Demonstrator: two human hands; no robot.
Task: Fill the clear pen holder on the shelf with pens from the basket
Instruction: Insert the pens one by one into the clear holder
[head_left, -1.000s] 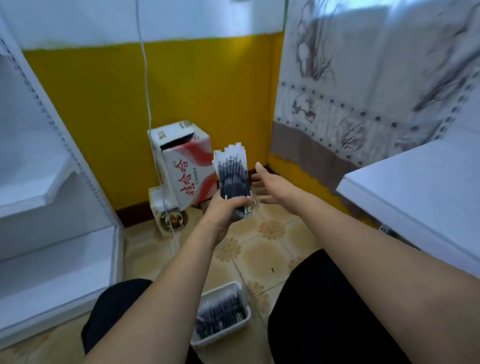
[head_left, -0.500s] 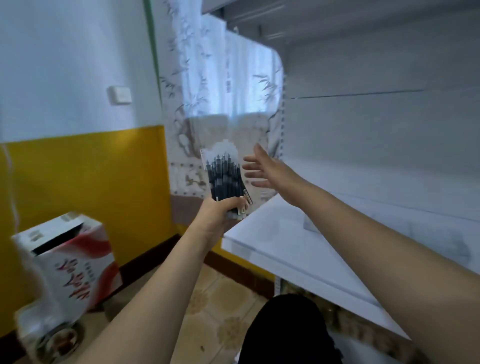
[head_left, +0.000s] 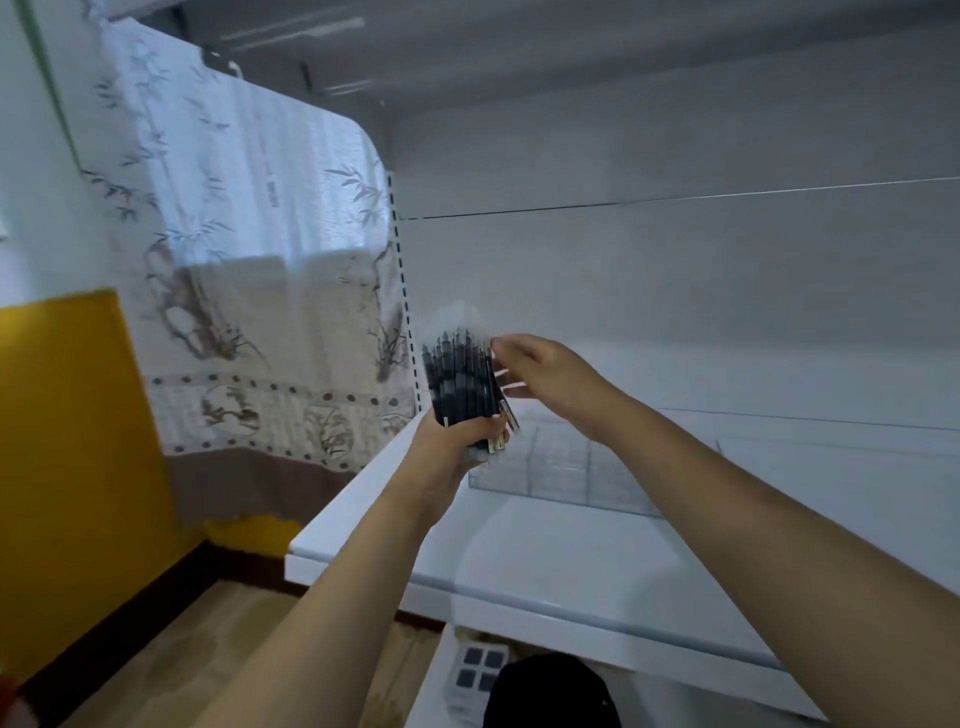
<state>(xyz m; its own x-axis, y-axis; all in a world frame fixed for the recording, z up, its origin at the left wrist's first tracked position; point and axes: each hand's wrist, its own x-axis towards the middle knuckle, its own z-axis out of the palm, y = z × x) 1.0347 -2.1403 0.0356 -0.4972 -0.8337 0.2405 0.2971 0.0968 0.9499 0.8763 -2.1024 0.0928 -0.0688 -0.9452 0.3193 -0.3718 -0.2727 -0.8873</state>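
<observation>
White shelf (head_left: 519, 551) below fingers. Clear pen holder (head_left: 561, 467) on shelf, just under and behind both hands. Left hand (head_left: 457, 441) gripping upright pens (head_left: 462, 384). Right hand (head_left: 545, 374) fingers (head_left: 506, 373) relaxed, touching bundle's right side.

White shelf (head_left: 519, 551) carries the clear pen holder (head_left: 561, 467).

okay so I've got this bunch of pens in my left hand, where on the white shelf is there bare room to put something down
The shelf shows bare white surface between its front edge and the clear pen holder, and another bare strip behind the holder up to the back panel. It is crowded at the holder's left end, where your left hand grips the pens and your right hand touches them.
</observation>
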